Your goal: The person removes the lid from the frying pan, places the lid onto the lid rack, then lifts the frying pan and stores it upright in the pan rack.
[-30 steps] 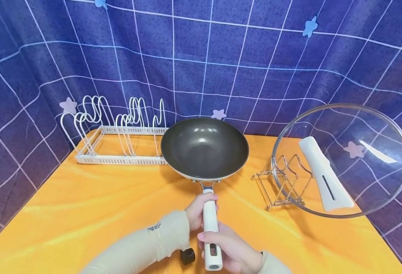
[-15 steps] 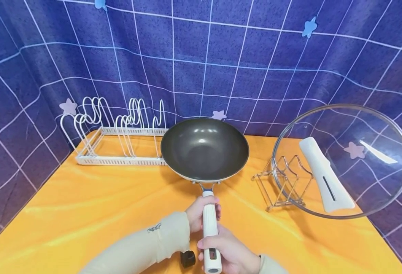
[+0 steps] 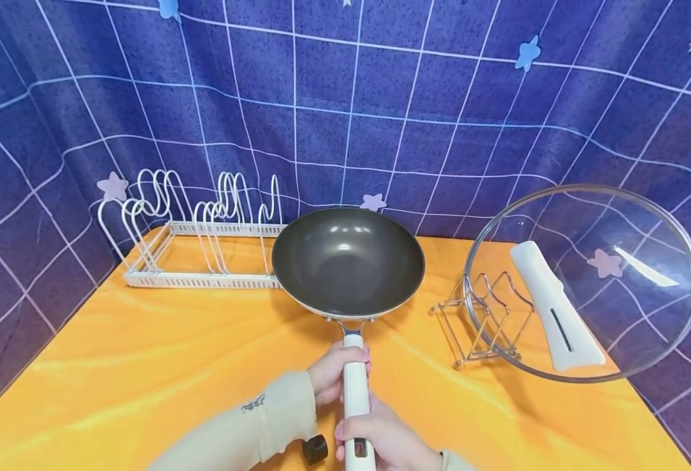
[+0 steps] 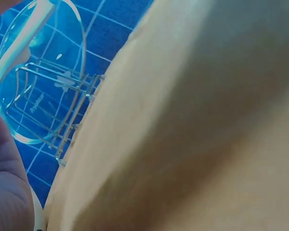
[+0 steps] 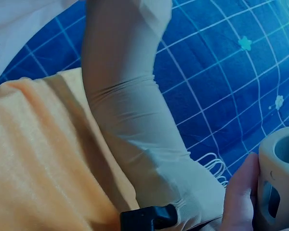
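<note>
A dark-coated wok (image 3: 348, 261) with a long white handle (image 3: 355, 389) is at the middle of the orange-covered table, its bowl toward the back. My left hand (image 3: 332, 371) grips the handle near the bowl. Closer to the handle's end, my right hand (image 3: 389, 435) holds it, thumb across the top. The right wrist view shows the hollow end of the handle (image 5: 274, 178) beside my right thumb (image 5: 243, 192). In the left wrist view, part of a hand (image 4: 7, 178) shows at the left edge, and a pale blurred surface fills most of the frame.
A white wire rack (image 3: 204, 281) stands at back left, right up to the wok's rim in the head view. At right, a large glass lid (image 3: 633, 275) with a white handle (image 3: 557, 307) leans upright in a small metal rack (image 3: 486, 320). A blue grid-patterned curtain (image 3: 321, 78) hangs behind.
The whole head view has shifted slightly, with everything a little lower and further left. Both hands keep their hold on the wok's handle, and the wok stays in place beside the racks.
</note>
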`<state>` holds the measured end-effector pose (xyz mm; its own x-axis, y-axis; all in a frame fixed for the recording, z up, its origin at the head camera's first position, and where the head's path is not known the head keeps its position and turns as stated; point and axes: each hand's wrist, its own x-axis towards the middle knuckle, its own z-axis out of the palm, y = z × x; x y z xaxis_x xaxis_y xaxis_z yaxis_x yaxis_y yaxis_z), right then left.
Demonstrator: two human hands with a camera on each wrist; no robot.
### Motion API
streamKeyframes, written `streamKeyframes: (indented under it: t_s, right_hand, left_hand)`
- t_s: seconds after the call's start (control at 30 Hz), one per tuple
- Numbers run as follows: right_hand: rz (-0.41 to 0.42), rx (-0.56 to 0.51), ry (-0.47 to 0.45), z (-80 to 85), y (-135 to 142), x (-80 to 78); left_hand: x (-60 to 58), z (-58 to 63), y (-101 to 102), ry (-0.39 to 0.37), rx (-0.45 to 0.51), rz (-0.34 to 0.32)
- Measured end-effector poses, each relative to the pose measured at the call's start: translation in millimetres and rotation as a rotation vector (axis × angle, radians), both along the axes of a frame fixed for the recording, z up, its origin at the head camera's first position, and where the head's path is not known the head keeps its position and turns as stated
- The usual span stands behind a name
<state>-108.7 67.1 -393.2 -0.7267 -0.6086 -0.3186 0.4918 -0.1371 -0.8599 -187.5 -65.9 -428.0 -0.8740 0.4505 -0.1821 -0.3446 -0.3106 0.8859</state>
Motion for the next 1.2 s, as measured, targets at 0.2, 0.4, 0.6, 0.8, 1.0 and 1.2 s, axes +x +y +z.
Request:
streamKeyframes:
  t_s: [0.2,0.4,0.6,0.8,1.0,1.2]
  right_hand:
    - [0.024,0.042,0.022,-2.5,1.3,1.8]
    - [0.039,0.081,0.031,0.7,8.7,4.4]
    - [0.046,0.175,0.153,12.8,14.5,7.9]
    - [-0.028,0.394,0.376,27.2,11.5,14.9]
    - [-0.033,0.316,0.381,22.5,9.5,19.0]
    - [-0.043,0.273,0.383,14.9,15.2,18.7]
  left_hand:
    - [3.8,-1.9,0.7,-0.007,0.010,0.007]
    - [11.4,5.9,9.7,0.019,-0.008,0.064]
    - [11.9,14.7,12.5,0.057,-0.028,0.099]
    - [2.9,22.0,11.7,0.062,0.022,0.086]
    - [4.1,27.5,11.2,0.085,-0.001,0.041]
    - [3.8,31.5,9.1,0.136,0.036,0.022]
